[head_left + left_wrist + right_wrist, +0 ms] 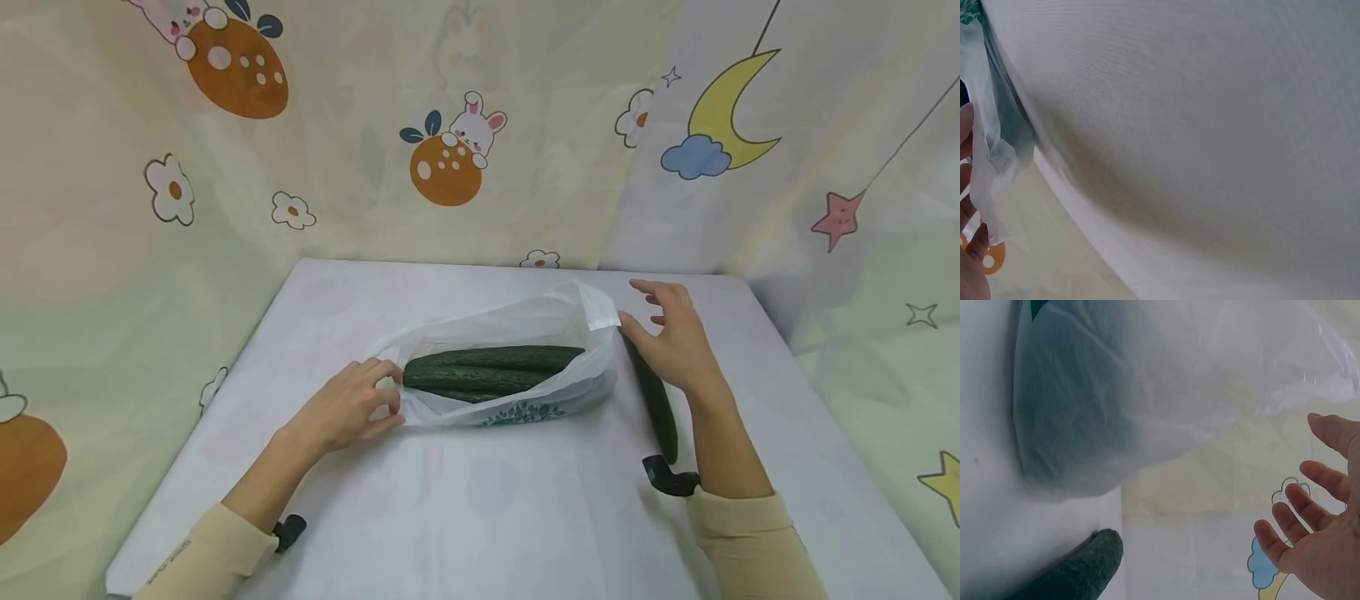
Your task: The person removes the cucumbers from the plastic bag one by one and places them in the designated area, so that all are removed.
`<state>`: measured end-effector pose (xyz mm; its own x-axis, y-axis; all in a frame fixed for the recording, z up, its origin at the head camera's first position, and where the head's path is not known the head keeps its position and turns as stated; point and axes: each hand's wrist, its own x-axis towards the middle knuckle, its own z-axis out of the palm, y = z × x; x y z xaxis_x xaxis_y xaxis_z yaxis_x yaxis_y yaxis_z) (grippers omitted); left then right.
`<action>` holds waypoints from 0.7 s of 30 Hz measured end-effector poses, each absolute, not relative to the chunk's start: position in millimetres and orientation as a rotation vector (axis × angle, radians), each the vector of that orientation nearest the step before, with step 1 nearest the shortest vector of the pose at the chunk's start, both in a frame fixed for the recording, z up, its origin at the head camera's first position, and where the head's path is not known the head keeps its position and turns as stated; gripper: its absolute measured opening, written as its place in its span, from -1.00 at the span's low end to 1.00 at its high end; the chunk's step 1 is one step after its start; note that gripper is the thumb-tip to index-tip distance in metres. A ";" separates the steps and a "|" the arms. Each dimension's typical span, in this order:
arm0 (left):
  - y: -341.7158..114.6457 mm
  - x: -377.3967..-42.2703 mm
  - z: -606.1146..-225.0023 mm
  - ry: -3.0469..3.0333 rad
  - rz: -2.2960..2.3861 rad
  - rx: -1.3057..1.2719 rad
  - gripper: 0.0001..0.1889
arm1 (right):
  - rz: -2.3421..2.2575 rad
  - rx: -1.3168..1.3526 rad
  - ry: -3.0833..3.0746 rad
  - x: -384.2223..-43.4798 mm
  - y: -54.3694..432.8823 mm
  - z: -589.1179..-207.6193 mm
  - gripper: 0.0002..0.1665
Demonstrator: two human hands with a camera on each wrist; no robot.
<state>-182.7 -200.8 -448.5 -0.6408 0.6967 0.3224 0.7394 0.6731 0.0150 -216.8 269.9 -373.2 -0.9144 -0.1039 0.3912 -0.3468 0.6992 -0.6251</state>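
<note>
White bag [602,375]: laid open on the worktop [480,508]
Cucumbers [487,379]: contained inside it
Loose cucumber [656,404]: laid beside the bag
Left hand [345,408]: fingers bent at the bag's edge; pinch cannot be confirmed
Right hand [672,346]: fingers spread beside the bag

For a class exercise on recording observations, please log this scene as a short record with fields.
Container: white plastic bag, open, green leaf print
Inside: at least two cucumbers, lying lengthwise
Outside: one loose cucumber on the table, right of the bag
Left hand: fingers curled at the bag's left edge
Right hand: fingers spread, beside the bag's right end
</note>
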 end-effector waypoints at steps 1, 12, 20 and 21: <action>-200.5 -182.8 -448.7 -2.600 -0.210 -1.146 -0.85 | 1.045 0.368 -2.574 -216.4 268.8 -372.0 -0.35; -197.4 -184.1 -448.2 -2.603 -0.196 -1.150 -0.84 | 1.025 0.428 -2.485 -215.1 263.2 -364.8 -0.36; -196.9 -184.9 -449.6 -2.603 -0.206 -1.145 -0.83 | 0.947 0.460 -2.454 -213.1 262.4 -354.1 -0.38; -196.9 -184.7 -450.0 -2.606 -0.208 -1.141 -0.83 | 0.931 0.467 -2.454 -213.1 262.5 -352.2 -0.38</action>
